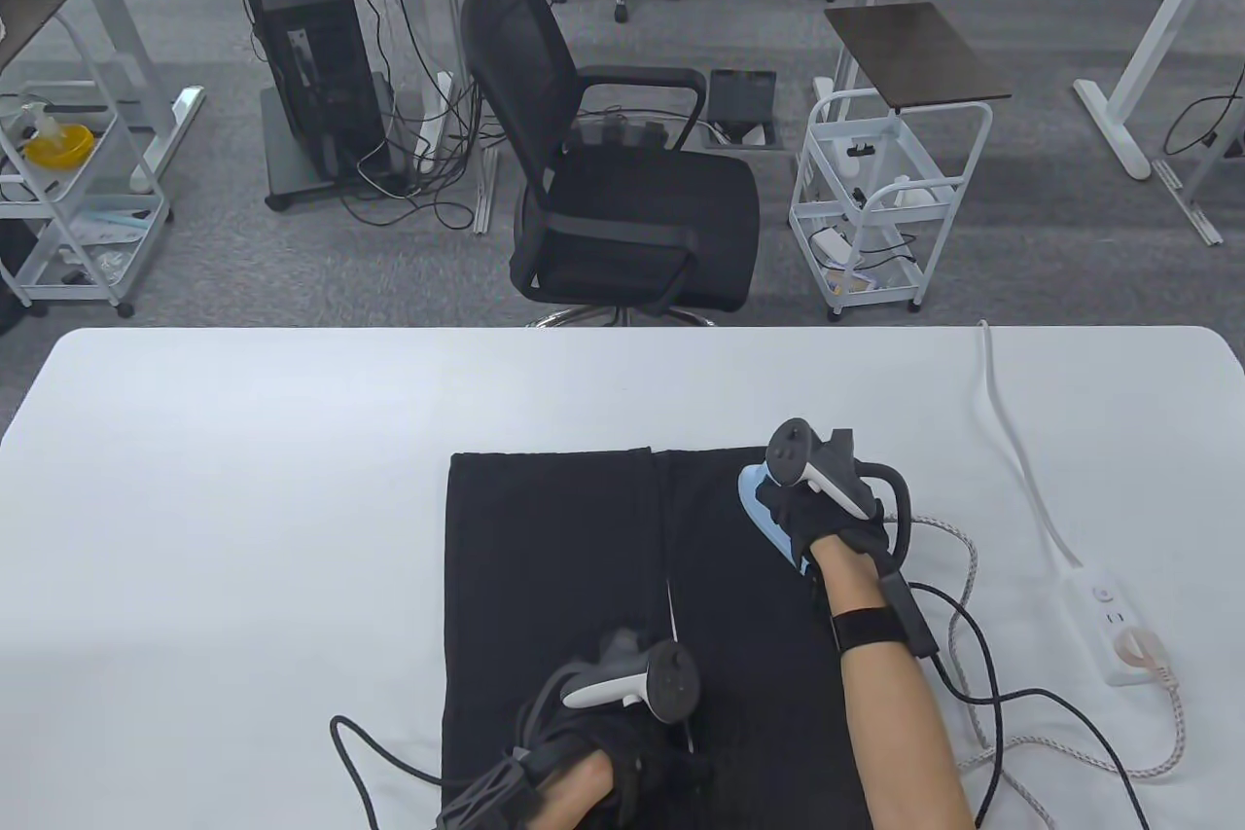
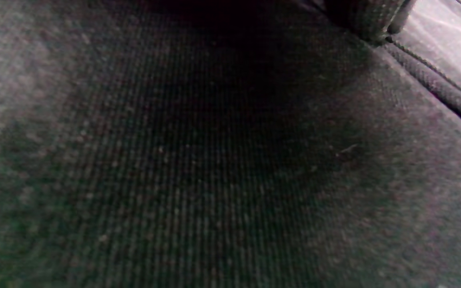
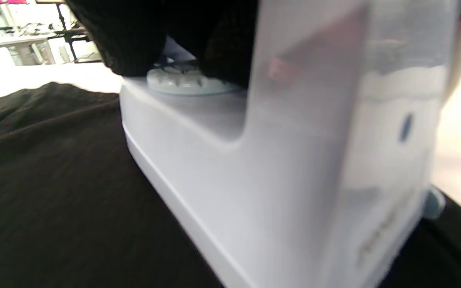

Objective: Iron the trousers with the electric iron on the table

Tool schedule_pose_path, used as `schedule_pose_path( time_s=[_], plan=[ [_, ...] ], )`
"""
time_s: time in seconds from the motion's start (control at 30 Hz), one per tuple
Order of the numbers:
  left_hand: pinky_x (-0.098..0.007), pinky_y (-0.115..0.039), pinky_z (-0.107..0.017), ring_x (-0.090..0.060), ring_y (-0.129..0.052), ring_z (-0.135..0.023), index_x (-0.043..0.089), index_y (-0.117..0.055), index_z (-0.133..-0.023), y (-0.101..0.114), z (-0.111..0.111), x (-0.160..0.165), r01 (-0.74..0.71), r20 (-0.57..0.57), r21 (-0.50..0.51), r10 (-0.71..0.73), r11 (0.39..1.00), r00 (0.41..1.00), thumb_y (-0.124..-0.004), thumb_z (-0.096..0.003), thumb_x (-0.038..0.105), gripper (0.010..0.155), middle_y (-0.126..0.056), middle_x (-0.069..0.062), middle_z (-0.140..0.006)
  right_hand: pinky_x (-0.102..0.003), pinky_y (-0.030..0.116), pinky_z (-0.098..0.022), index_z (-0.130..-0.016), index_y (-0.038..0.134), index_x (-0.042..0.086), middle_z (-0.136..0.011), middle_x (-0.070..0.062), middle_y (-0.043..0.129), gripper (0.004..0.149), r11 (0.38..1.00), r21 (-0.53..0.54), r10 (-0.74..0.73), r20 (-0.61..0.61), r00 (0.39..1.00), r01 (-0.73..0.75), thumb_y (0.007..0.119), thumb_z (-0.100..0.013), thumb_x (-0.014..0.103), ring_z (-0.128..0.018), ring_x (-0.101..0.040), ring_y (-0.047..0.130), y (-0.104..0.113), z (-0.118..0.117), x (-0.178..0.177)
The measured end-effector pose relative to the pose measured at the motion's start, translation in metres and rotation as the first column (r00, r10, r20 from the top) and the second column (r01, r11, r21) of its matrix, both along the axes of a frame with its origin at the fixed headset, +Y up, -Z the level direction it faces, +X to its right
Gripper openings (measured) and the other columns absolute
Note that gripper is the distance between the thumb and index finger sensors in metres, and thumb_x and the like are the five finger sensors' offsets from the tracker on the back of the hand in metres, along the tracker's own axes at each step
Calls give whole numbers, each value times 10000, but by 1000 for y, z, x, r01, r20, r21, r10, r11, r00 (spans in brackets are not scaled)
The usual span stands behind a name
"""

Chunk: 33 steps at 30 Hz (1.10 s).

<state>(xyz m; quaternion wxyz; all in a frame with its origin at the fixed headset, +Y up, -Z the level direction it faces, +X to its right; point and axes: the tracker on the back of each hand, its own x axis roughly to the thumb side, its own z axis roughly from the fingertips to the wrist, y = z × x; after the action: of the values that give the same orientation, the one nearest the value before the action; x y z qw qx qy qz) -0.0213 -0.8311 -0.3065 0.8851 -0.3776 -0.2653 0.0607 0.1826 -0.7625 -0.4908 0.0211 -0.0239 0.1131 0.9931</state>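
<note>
Table view shows the white counter point(image 1: 243, 499) carrying black trousers point(image 1: 554, 558) at lower centre; the right hand point(image 1: 827, 519) curls its grip round the pale blue iron point(image 1: 768, 509) on their upper right part, while the left hand point(image 1: 622, 752) presses them at bottom, fingers hidden.

Black trousers point(image 1: 554, 577), pale blue iron point(image 1: 764, 504), white table point(image 1: 243, 480), black gloves

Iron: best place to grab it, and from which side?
Take the iron by its top handle, from above. It sits flat on the trousers, so the handle faces up; the right hand already wraps it that way, in a full-hand grip. The cord trails right, so approach from the near side.
</note>
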Motion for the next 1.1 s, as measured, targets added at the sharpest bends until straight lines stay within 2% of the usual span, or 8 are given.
schedule_pose_path(
  time_s=[0.13,0.4,0.63,0.73,0.77,0.9,1.03,1.1],
  plan=[
    [-850,-48,-529,-637,250,-860,110,153,-1095,0,0,-1,-4,-5,-3,4,1000,1000,-661,-606,658,1096,309,-331,-1007,-473,861,-421,-954,641,111,-535,98,883,559,1000,-27,-14,-93,996,11,778,-584,506,-365,-85,952,0,26,-4],
    [-842,-29,-527,-619,266,-856,101,166,-1084,-1,0,-2,-9,-15,-13,8,1000,1000,-661,-606,657,1105,318,-319,-1001,-464,866,-416,-955,641,109,-527,100,883,560,1000,-21,-9,-303,953,3,775,-586,508,-356,-77,951,1,118,-4],
    [-839,-24,-526,-612,271,-855,102,169,-1081,-1,-1,-3,-9,-16,-18,8,1000,1000,-659,-606,659,1105,322,-315,-999,-465,864,-418,-956,637,104,-531,98,883,565,1000,-22,-8,-368,930,0,773,-587,510,-359,-79,953,0,175,2],
    [-841,-26,-525,-614,272,-853,100,169,-1081,-1,-1,-3,-6,-13,-19,6,1000,1000,-656,-607,658,1103,323,-316,-997,-466,865,-414,-955,640,104,-530,98,886,567,1000,-16,-10,-380,925,4,776,-585,511,-358,-79,955,1,178,3],
    [-842,-25,-523,-616,272,-851,100,171,-1080,-1,-1,-3,-6,-13,-20,6,1000,1000,-656,-607,658,1104,325,-317,-996,-468,864,-415,-954,641,104,-531,95,886,564,999,-41,-26,-376,926,11,778,-586,508,-360,-83,955,1,176,4],
    [-843,-27,-522,-618,271,-849,98,170,-1080,-1,-1,-3,-6,-11,-20,6,1000,1000,-656,-608,657,1103,325,-319,-995,-468,866,-410,-954,646,104,-530,97,890,567,1000,-21,-21,-361,932,14,781,-584,512,-358,-81,957,0,162,3],
    [-844,-26,-521,-619,272,-848,97,171,-1079,-1,-1,-2,-5,-9,-21,5,1000,1000,-656,-609,656,1104,326,-320,-993,-466,868,-407,-953,651,104,-529,97,892,567,1000,-7,-17,-311,950,15,782,-582,513,-356,-81,959,0,131,3],
    [-845,-27,-520,-621,271,-847,95,171,-1080,-2,-1,-2,-6,-8,-20,6,1000,1000,-656,-608,656,1105,326,-321,-994,-466,868,-406,-953,653,103,-527,97,893,569,1000,1,-14,-265,964,15,783,-580,513,-356,-81,959,1,107,3]
  ],
)
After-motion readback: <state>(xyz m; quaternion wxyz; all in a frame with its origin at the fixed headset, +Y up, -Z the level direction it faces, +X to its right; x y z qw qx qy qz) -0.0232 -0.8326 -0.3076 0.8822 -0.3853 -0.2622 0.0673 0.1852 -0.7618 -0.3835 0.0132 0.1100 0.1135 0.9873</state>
